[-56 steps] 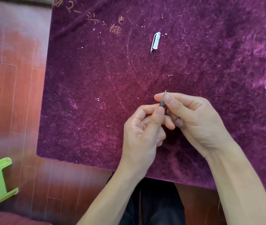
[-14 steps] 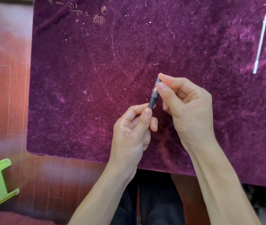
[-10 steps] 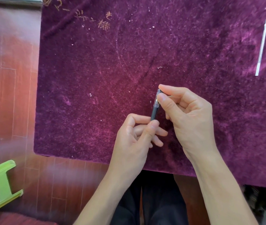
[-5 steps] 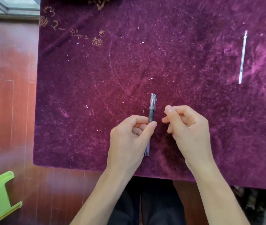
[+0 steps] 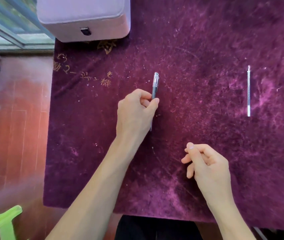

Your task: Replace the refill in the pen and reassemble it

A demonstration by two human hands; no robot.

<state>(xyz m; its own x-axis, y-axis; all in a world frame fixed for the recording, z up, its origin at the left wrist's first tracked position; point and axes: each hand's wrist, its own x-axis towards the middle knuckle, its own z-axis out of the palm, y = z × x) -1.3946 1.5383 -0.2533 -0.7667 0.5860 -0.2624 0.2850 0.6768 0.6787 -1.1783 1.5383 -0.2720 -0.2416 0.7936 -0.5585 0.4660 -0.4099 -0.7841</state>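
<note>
The pen (image 5: 155,87), capped, with a clear cap and a dark grip, lies lengthwise on the purple velvet cloth (image 5: 198,49). My left hand (image 5: 135,111) has its thumb and fingers pinched on the pen's middle, and its lower end shows below the palm. My right hand (image 5: 205,163) hovers lower right of it with loosely curled fingers, holding nothing. A thin white refill (image 5: 248,90) lies alone on the cloth at the right, far from both hands.
A pale purple box (image 5: 84,18) stands at the cloth's far left corner. A window frame (image 5: 7,32) and red wooden floor (image 5: 13,118) lie to the left. A green stool (image 5: 0,224) shows at the bottom left.
My right hand has let go of the pen and drawn back toward me. My left hand has carried the capped pen forward to the cloth. The view has tilted up, showing the box.
</note>
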